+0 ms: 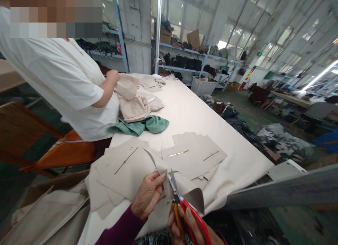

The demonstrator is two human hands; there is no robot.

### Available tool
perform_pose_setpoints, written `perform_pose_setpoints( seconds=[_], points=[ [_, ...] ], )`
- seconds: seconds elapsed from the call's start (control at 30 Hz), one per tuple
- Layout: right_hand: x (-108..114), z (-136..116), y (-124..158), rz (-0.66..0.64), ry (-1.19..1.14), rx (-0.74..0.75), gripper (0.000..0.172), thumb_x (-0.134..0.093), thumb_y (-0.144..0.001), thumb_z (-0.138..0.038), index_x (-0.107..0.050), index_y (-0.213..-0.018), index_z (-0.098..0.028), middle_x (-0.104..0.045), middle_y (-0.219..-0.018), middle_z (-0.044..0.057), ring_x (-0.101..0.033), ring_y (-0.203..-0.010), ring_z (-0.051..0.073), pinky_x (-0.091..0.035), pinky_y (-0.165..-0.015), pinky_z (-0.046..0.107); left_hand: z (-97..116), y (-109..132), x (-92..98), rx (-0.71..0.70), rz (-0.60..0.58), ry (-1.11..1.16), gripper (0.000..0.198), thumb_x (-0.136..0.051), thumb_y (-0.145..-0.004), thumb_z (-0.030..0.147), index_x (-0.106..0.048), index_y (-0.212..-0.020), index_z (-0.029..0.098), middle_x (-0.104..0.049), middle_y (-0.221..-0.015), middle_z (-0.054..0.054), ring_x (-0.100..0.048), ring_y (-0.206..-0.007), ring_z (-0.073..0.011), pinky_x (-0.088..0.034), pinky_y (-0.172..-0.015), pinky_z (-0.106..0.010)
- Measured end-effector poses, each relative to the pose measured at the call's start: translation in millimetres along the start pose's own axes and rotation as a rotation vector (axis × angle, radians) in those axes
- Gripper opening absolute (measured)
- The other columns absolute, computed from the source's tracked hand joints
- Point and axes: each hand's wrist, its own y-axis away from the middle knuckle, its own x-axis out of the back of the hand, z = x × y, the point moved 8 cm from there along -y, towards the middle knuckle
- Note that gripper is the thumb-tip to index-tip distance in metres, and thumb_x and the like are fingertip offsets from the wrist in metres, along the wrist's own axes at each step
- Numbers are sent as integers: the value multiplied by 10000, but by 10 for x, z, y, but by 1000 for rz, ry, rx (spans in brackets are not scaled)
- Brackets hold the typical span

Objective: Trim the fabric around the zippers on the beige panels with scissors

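Note:
Between thumb and fingers, my left hand (148,194) pinches the edge of a beige fabric piece (188,184), which curls up toward me. My right hand (182,225) is wrapped round scissors (176,195) with one red handle and one orange-brown handle. Their blades are parted and touch the fabric just right of my left fingertips. To the left lie overlapping beige pieces (120,173), the top one with a slit showing a zipper. More beige pieces (196,153) with slits and metal zippers spread beyond my hands.
A co-worker in a white shirt (66,76) stands at the left, holding beige cloth (126,86). Folded beige cloth (134,109) and green fabric (144,125) lie on the white table (182,111). A metal beam (285,190) crosses at right; bags (285,139) lie on the floor.

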Motion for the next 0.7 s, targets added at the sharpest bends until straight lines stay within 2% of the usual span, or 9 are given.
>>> perform_pose_setpoints(
  seconds=[0.1,0.27,0.43,0.57,0.7],
  points=[
    [-56,1,-52,-44,-120,5,571,-403,-848,-637,-600,-979,-117,-454,-705,12,-450,-538,76,-324,-527,231,-43,9,-4,5,-1,5,259,-755,-667,240,-709,-880,100,-690,-815,-82,-630,-820,-177,-506,-729,-228],
    [8,115,-156,20,-209,1,580,-422,-824,-661,-600,-910,-116,-469,-681,5,-474,-521,74,-381,-519,215,-99,-11,58,12,30,-2,242,-760,-654,227,-706,-854,101,-692,-797,-78,-634,-825,-185,-504,-752,-245],
    [118,258,-255,89,-155,-25,672,-355,-783,-747,-566,-756,-110,-440,-521,-26,-428,-363,60,-353,-380,187,-187,-45,131,37,82,23,262,-805,-569,217,-698,-774,93,-688,-748,-75,-640,-810,-201,-507,-767,-266],
    [123,304,-263,73,-167,13,690,-329,-771,-770,-546,-742,-116,-412,-473,-43,-401,-329,59,-348,-362,187,-240,-54,104,57,74,71,255,-801,-545,169,-691,-765,99,-688,-743,-70,-639,-842,-210,-503,-796,-274],
    [156,333,-223,147,-122,22,681,-346,-726,-809,-521,-740,-151,-381,-471,-59,-350,-314,50,-309,-348,188,-269,-58,79,70,67,98,216,-781,-573,148,-686,-762,104,-690,-774,-73,-638,-857,-211,-501,-811,-283]
  ],
)
